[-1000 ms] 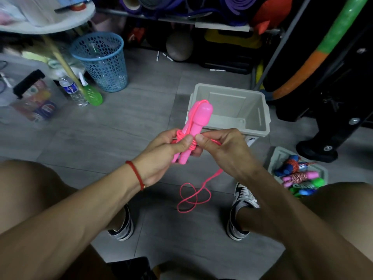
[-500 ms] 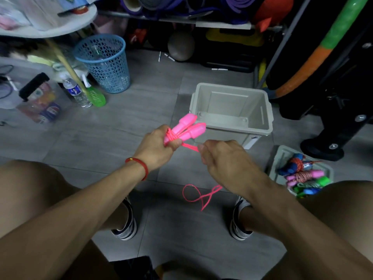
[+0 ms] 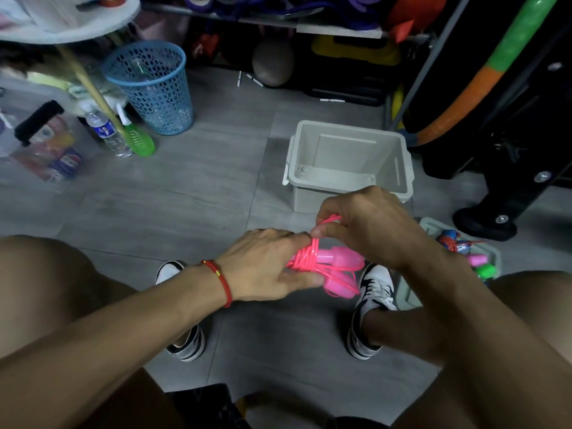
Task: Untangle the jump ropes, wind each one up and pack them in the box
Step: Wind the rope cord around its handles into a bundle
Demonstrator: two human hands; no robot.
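Two pink plastic jump-rope handles [image 3: 335, 267] lie side by side in the left hand [image 3: 266, 267], whose fingers curl round them. Right hand [image 3: 368, 224] pinches the last loop of thin pink cord [image 3: 306, 258]. A second ago slack dangled floorward; now nearly all is wound, so packing looks close. Grey plastic box [image 3: 348, 168] stands empty just beyond, on grey tiled floor [image 3: 201, 187]; blue mesh bin [image 3: 151, 88] far left.
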